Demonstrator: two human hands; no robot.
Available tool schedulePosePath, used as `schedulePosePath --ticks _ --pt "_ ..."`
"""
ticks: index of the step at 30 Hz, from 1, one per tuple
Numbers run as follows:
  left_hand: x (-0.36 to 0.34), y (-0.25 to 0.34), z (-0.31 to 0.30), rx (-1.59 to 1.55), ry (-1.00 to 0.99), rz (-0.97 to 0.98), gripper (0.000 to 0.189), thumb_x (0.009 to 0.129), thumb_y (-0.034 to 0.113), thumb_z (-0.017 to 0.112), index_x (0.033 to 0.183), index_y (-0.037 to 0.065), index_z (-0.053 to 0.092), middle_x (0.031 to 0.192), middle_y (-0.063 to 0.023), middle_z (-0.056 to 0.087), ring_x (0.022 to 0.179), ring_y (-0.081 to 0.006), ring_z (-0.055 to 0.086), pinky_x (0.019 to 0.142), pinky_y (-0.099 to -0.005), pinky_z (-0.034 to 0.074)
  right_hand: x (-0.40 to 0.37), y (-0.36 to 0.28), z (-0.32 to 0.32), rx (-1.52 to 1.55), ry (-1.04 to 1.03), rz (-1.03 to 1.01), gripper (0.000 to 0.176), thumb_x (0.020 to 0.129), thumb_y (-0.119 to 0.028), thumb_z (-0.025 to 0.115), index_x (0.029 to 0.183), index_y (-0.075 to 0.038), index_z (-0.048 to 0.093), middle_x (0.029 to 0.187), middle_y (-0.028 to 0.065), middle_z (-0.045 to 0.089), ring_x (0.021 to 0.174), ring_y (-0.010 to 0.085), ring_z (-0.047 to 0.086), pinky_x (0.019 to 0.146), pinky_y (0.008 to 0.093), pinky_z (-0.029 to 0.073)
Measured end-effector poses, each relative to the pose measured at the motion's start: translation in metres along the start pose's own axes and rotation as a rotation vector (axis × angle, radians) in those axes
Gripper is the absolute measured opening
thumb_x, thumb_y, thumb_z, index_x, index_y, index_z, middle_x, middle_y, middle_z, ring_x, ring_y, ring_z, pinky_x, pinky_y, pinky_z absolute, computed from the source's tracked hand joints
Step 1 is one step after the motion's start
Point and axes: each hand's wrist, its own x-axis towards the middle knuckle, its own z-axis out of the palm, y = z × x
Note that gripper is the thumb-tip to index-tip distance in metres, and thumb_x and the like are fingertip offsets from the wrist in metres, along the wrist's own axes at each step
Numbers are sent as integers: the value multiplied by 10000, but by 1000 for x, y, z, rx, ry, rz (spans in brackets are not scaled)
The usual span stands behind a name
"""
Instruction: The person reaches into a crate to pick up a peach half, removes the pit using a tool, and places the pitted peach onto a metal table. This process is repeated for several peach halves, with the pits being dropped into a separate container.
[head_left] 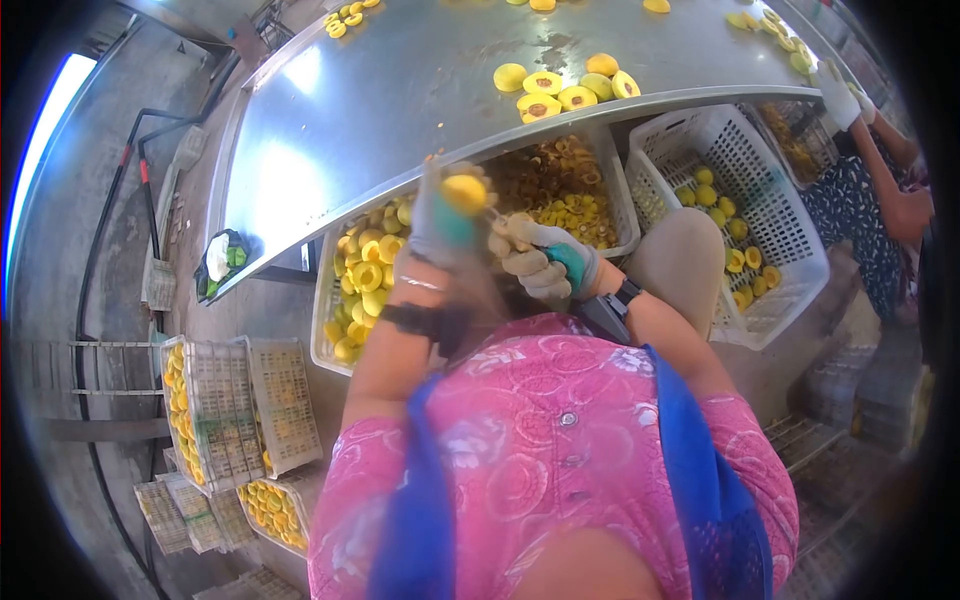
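Note:
My left hand (440, 215), in a pale glove with a green patch and smeared by motion, is closed on a yellow peach half (464, 194) near the steel table's front edge. Close beside it, my right hand (540, 258) wears a similar glove. Its fingers are curled round a small hand tool (494, 213), of which only a thin tip shows; the handle is hidden in the fist. Below my left hand stands a crate of peach halves (368, 275). Behind my right hand, a bin holds pits and yellow scraps (575, 205).
Several cut peaches (578, 97) lie on the steel table (400, 110). A white crate (790, 225) with some peaches stands right of my knee. Filled crates (220, 415) are stacked at lower left. Another person's gloved hands (840, 95) are at the far right.

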Motion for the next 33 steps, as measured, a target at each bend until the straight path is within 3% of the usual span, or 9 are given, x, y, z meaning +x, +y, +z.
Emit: schedulePosePath --ticks 3,5,8,11,17,23,26,29,33 --pt "-21 52 -44 246 135 -54 507 1032 483 516 1040 7 690 1023 -132 700 900 -223 676 798 -369 575 -4 -1 -14 80 56 -138 371 1083 -434 411 1050 -99 567 631 -79 334 406 33 291 329 215 232" --pt "-30 81 -70 797 219 158 456 1032 426 537 1062 6 711 1036 -115 706 902 -185 669 811 -314 542 -1 -5 -32 177 54 -252 435 1088 -458 379 1072 -77 587 651 -56 360 415 47 306 331 224 235" --pt "-14 105 -78 1084 414 257 430 1006 395 575 1137 2 687 1064 -129 687 997 -232 654 891 -319 509 8 -3 -62 244 67 -362 433 1083 -469 386 1049 -104 616 658 -68 370 439 63 323 361 242 243" --pt "33 99 -36 1529 276 488 436 957 386 627 1212 35 669 1208 -169 651 1127 -301 619 970 -373 486 12 -8 -55 183 208 -338 360 1046 -499 468 1041 -156 574 655 -74 389 443 72 329 375 245 264" --pt "177 48 32 1810 -74 446 638 887 365 691 1434 100 498 1511 -205 421 1354 -373 466 1141 -412 377 6 -21 -36 134 398 -374 386 1015 -559 505 1046 -177 551 687 -53 477 430 76 385 354 268 370" --pt "266 6 31 1927 -193 435 640 833 264 724 1423 188 487 1530 -194 395 1332 -411 464 1121 -406 404 5 -20 -43 64 383 -366 430 1001 -600 497 1047 -175 549 692 -43 476 403 81 358 344 261 348" --pt "242 16 51 1885 -57 182 566 801 225 744 1325 180 534 1486 -204 425 1249 -405 524 1070 -410 449 7 -19 -42 35 424 -324 452 996 -611 493 1062 -167 544 693 -42 467 404 81 353 345 256 340" --pt "209 26 54 1931 27 166 491 812 191 741 1256 126 542 1393 -182 508 1163 -343 591 977 -393 514 14 -16 -39 -57 542 -369 464 992 -598 513 1088 -144 537 692 -39 461 412 88 360 350 256 340" --pt "196 29 -6 1011 -100 119 372 915 177 632 1255 60 536 1277 -148 596 1094 -289 637 885 -398 567 4 -14 -13 -206 545 -380 445 998 -558 529 1096 -124 536 693 -25 474 422 94 394 349 250 337"
